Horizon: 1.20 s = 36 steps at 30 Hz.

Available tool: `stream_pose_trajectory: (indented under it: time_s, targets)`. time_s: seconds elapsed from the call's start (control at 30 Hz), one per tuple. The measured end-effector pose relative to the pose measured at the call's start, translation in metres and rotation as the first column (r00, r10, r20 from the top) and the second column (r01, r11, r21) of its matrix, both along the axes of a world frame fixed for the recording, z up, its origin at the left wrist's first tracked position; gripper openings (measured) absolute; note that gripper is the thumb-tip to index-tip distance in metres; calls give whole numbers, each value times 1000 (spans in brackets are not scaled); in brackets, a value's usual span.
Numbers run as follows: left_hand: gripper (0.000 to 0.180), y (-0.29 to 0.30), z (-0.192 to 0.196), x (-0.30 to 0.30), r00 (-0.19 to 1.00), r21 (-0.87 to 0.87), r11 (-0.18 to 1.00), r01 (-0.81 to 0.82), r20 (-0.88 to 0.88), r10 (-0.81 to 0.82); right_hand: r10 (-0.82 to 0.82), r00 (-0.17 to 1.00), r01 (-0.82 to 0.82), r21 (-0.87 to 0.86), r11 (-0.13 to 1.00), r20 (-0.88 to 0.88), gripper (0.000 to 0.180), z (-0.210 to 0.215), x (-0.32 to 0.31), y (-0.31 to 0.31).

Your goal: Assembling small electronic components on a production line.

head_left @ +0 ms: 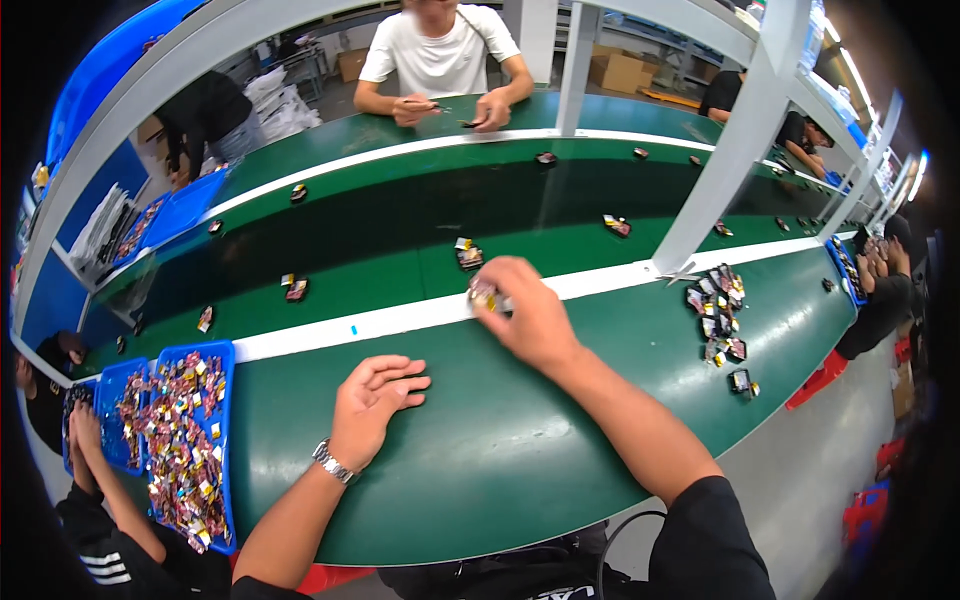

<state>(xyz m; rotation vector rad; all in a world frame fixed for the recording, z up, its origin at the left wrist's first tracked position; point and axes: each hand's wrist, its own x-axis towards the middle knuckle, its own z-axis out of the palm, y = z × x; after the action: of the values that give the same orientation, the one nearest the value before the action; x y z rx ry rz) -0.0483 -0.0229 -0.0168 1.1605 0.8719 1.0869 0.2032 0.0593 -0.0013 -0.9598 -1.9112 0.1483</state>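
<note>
A person's right hand (533, 315) pinches a small part (483, 298) over the white strip (390, 319) at the far edge of the green surface (500, 460); the left hand (368, 408), loosely open, is nearer, left.

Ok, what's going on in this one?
A person's right hand has a small dark part with a yellow-and-white label in its fingers at the white strip edging the green belt. The left hand is open above the green table, holding nothing visible. A cluster of similar parts lies to the right; a filled blue tray sits left. Across the belt, a co-worker handles small pieces.
</note>
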Motion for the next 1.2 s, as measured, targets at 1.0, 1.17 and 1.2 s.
stream_pose_trajectory:
  time_s: [1.0, 1.17, 1.2]
  targets:
    - [30, 8, 5, -5, 999, -74, 996, 42, 0, -42, 120, 981, -104, -103, 989, 155, 56, 23, 40, 6]
    - [47, 12, 2, -16, 966, -149, 958, 244, 120, -227, 478, 868, -408, -356, 840, 133, 60, 31, -36, -47]
    - [49, 13, 1, -19, 948, -141, 940, 311, 119, -296, 522, 835, -449, -330, 830, 176, 61, 30, -43, -45]
